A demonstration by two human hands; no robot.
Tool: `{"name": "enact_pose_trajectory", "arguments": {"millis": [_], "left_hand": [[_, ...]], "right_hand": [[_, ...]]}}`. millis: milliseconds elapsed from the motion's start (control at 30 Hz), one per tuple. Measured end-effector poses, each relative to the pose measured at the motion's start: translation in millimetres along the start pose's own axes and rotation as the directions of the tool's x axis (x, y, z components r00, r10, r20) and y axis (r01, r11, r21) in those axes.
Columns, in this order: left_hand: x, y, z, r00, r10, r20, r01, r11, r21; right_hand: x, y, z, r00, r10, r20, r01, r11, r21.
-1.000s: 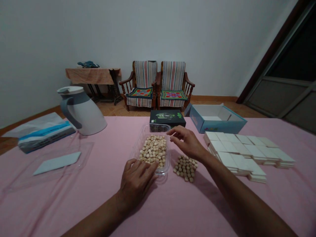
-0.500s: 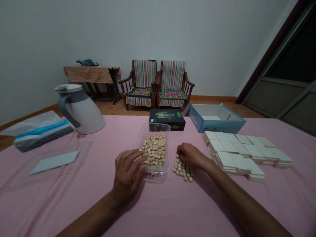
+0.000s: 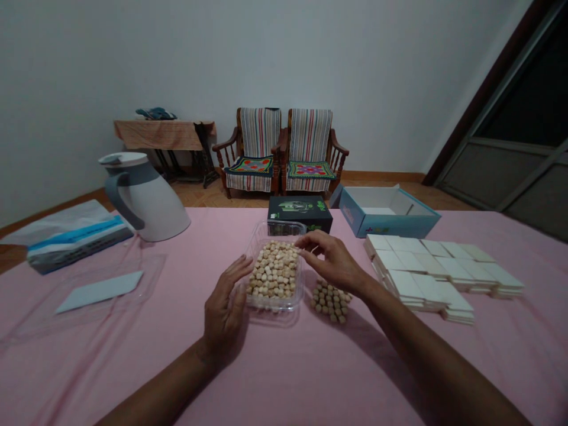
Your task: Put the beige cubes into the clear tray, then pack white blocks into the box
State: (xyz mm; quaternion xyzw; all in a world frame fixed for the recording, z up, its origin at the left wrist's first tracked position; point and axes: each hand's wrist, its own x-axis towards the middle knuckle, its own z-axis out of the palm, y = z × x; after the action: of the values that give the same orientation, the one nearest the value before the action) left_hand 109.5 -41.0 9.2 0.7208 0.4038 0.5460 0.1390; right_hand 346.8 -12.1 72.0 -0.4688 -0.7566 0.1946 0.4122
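On the pink table [image 3: 310, 367], my left hand [image 3: 226, 307] lies flat, fingers together, against the flimsy tub [image 3: 271, 307] of light, hard pegs [image 3: 274, 272], best pinched singly; my right hand [image 3: 331, 260] hovers above, fingertips nearly closed, whether on a peg I cannot tell.

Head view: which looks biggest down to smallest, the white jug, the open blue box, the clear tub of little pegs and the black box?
1. white jug
2. open blue box and clear tub: about alike. The tub lies nearer the camera, so I won't rank them.
3. black box
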Motion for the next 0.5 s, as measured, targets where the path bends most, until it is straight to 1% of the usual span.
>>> {"name": "enact_pose_trajectory", "arguments": {"millis": [67, 100, 167, 200, 267, 333, 400, 500], "left_hand": [[0, -4, -1, 1.000, 0.002, -0.005, -0.002, 1.000, -0.018], [-1, -6, -1, 1.000, 0.004, -0.007, -0.004, 1.000, -0.026], [-2, -13, -1, 1.000, -0.008, -0.001, 0.008, 0.999, -0.041], [-2, -15, -1, 1.000, -0.019, 0.007, 0.019, 0.999, -0.046], [-3, -19, -1, 0.999, -0.035, 0.023, 0.036, 0.998, -0.042], [-3, -18, -1, 0.999, -0.038, 0.029, 0.039, 0.999, -0.030], [-2, -15, 0, 0.999, -0.041, 0.023, 0.042, 0.999, -0.021], [-1, -9, 1, 0.998, -0.066, 0.003, 0.066, 0.997, -0.038]], "right_hand": [[0, 2, -1, 1.000, 0.005, -0.005, -0.005, 1.000, 0.000], [-1, 6, -4, 1.000, 0.025, -0.016, -0.025, 0.999, -0.038], [-6, 14, -9, 0.996, 0.087, 0.011, -0.083, 0.981, -0.173], [-9, 19, -11, 0.990, 0.127, 0.061, -0.108, 0.961, -0.255], [-16, 25, -12, 0.954, 0.224, 0.201, -0.127, 0.905, -0.406], [-22, 27, -8, 0.899, 0.318, 0.302, -0.128, 0.848, -0.514], [-25, 28, 0, 0.864, 0.373, 0.338, -0.126, 0.810, -0.573], [-26, 30, 11, 0.852, 0.392, 0.347, -0.122, 0.793, -0.596]]}}
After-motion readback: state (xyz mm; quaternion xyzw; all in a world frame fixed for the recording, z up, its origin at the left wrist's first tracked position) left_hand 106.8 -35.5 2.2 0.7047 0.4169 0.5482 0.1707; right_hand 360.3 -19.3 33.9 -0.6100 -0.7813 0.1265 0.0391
